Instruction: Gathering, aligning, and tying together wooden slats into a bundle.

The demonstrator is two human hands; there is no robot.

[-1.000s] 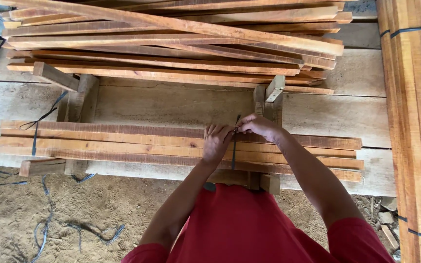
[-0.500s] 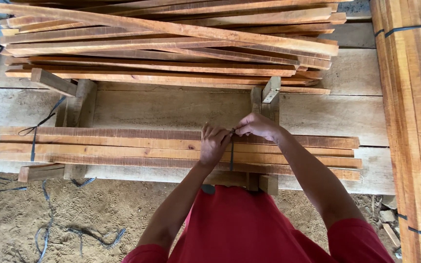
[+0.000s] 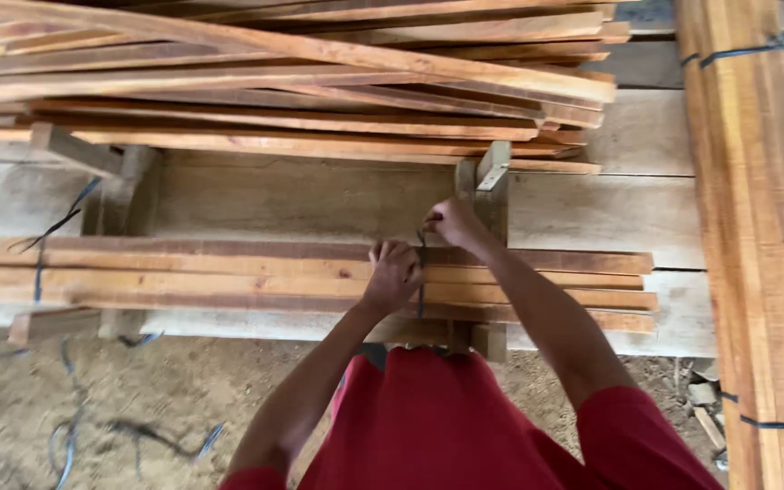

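Both hands (image 3: 424, 249) grip a dark strap (image 3: 420, 290) around the slat bundle (image 3: 229, 272), loose slats (image 3: 319, 82) piled behind.

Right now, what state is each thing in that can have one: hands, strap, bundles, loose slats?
Left hand: closed, pressing on the slat bundle.
Right hand: pinching the dark strap, pulling it up.
Dark strap: wrapped over the bundle, not clearly knotted.
Slat bundle: flat on the bench, already tied at its left end.
Loose slats: piled unevenly, untied.
Right bundle: strapped.
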